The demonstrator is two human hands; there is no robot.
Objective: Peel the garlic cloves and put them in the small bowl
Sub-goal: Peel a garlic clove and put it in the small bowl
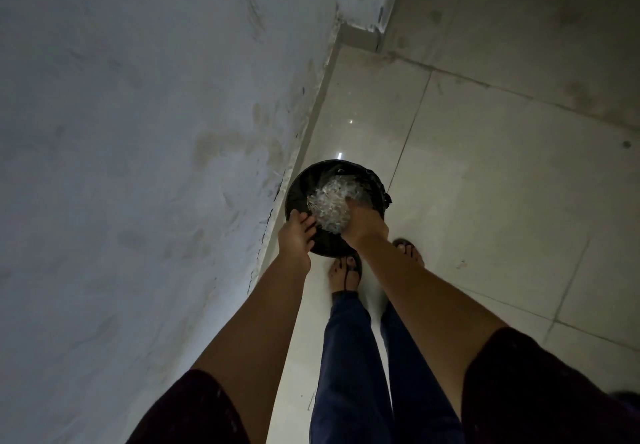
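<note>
A person stands over a black-lined bin [336, 208] by the wall, left hand [296, 239] spread on its rim, right hand [360, 225] clutching pale garlic skins [329, 206], seemingly discarding them; neither cloves nor bowl is visible.

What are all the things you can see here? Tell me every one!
bin: one, black with a dark liner, on the floor beside the wall
garlic skins: a pale, papery heap, over the bin's opening
wall: one, grey and stained, on the left
floor: pale glossy tiles, on the right
sandals: two, dark, on the feet behind the bin
trousers: dark blue, lower middle
left hand: on the bin's near rim
right hand: against the heap of skins
</note>
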